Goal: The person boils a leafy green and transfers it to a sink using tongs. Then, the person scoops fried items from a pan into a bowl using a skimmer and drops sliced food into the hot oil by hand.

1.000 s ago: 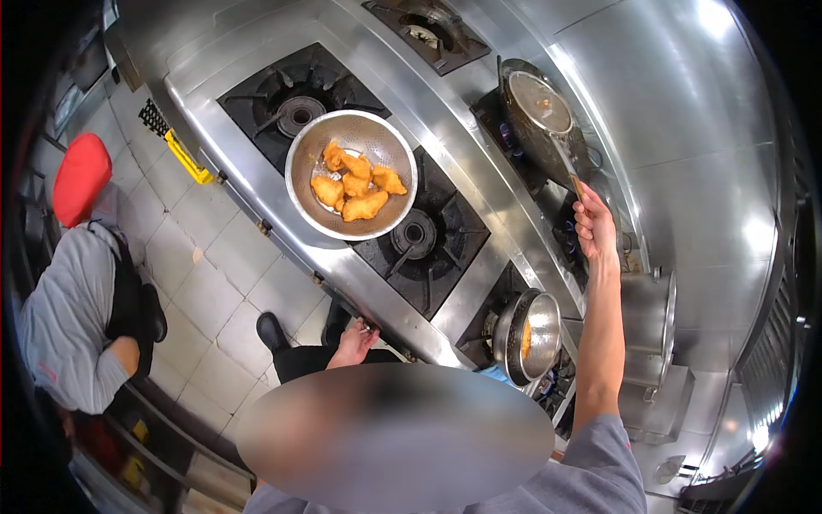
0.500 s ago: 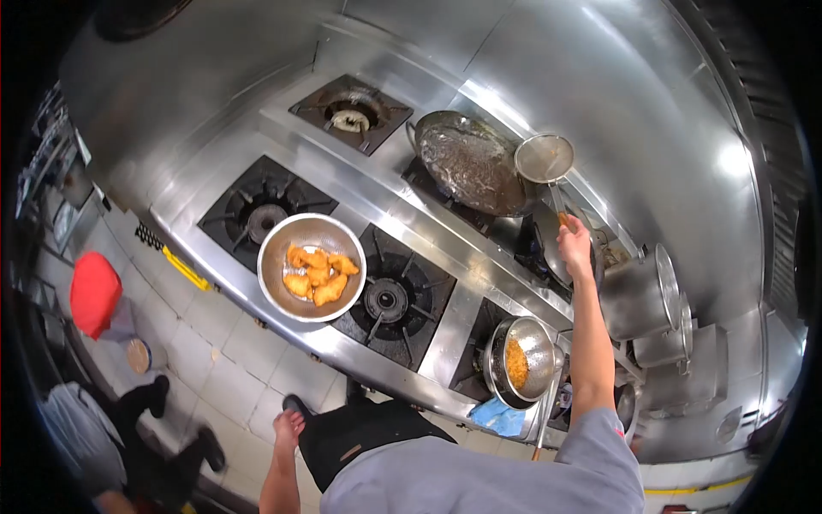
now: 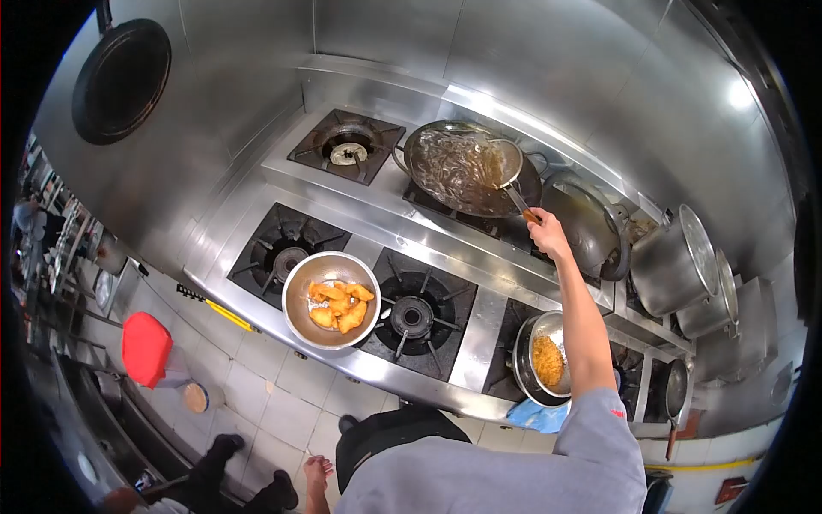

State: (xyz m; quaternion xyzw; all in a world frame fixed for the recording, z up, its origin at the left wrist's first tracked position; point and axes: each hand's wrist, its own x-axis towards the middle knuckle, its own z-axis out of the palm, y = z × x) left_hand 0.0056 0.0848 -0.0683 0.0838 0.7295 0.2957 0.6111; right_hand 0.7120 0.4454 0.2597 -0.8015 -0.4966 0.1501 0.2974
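r hand [image 3: 546,230] has the strainer [image 3: 503,163] by its handle [image 3: 532,217], fingers wrapped round it, arm stretched out over the front row. strainer head sits at the r side of the wok [image 3: 462,202] on the back row, inside the rim afaict; can't tell how deep the mesh is in the liquid [image 3: 452,158], which looks rippled & prob hot. l hand [image 3: 317,469] hangs low by the hip, nowhere nr the stove; fingers look loosely curled, can't tell if anything's in it. metal bowl [image 3: 332,265] w/ golden fried pcs [image 3: 340,307] straddles the 2 front burners, nearer the body than the wok; a 2nd bowl [image 3: 549,325] w/ golden crumbs [image 3: 548,360] is under/beside the r forearm, blue cloth [image 3: 538,415] just in front of it. tips imo: firm grip far back on the handle so fingers stay clear of heat; mesh lvl, slow shallow sweeps along the wall, no stabbing, else splash. lift straight up, pause over the wok to drain, tap lightly, then move. reach is long so step in rather than lean, & mind the forearm over the hot row. watch the dark pan [image 3: 582,227] right beside the handle, easy to knock. l hand's fine out of the way, esp. w/ splatter risk.
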